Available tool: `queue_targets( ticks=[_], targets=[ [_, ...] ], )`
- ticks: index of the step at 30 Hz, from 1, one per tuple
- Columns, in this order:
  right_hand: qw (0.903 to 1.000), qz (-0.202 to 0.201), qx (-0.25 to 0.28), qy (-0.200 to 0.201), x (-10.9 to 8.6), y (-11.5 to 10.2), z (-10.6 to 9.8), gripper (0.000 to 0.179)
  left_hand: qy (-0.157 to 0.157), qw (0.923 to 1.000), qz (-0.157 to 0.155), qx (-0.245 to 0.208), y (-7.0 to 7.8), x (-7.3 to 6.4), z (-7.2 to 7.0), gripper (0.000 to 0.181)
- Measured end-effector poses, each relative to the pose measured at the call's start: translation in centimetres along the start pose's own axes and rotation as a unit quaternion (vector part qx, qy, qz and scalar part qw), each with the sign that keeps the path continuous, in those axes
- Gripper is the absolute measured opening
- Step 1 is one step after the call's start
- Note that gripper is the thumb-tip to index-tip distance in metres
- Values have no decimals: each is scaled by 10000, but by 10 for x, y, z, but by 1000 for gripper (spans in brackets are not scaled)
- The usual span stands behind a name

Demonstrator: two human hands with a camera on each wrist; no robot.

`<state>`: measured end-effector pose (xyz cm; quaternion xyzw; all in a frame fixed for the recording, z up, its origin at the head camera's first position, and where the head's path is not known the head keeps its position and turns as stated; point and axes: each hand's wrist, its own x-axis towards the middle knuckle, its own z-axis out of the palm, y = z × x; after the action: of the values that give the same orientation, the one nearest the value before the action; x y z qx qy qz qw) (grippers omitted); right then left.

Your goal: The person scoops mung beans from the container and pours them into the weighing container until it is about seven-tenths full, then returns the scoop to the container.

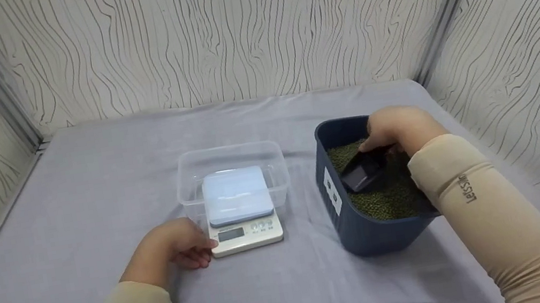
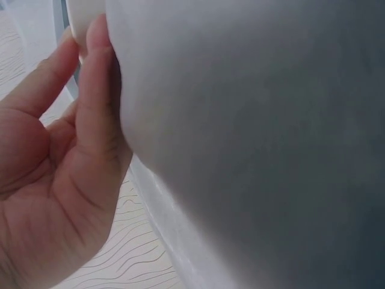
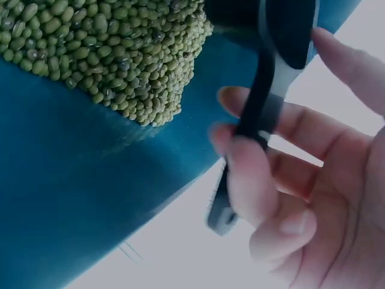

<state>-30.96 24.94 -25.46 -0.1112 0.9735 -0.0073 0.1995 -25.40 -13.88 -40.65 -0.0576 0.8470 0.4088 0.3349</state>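
Note:
My left hand is at the near left corner of a white kitchen scale. In the left wrist view, its thumb and a finger pinch the scale's edge. A clear plastic box stands over the scale's pale platform, which shows through it. Reaching into a blue bin of green mung beans, my right hand grips a black scoop. The right wrist view shows the fingers curled round the scoop's handle, close beside the beans.
A pale grey cloth covers the table. Wood-grain patterned panels enclose it at the back and both sides. The bin stands to the right of the scale, with a white label on its left wall.

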Motion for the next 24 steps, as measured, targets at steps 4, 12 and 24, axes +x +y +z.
queue_targets(
  ticks=[4,12,24],
  targets=[
    [9858,-332,-1240,1078,4,-3,1,36,19,10000,4,64,0,0,0,19],
    [9615,-609,-2018,1764,19,-10,5,16,44,10000,11,-44,0,1,1,19],
    [9035,-1116,-3410,2345,33,-19,18,22,77,9999,-19,-64,1,1,1,18]
  ],
)
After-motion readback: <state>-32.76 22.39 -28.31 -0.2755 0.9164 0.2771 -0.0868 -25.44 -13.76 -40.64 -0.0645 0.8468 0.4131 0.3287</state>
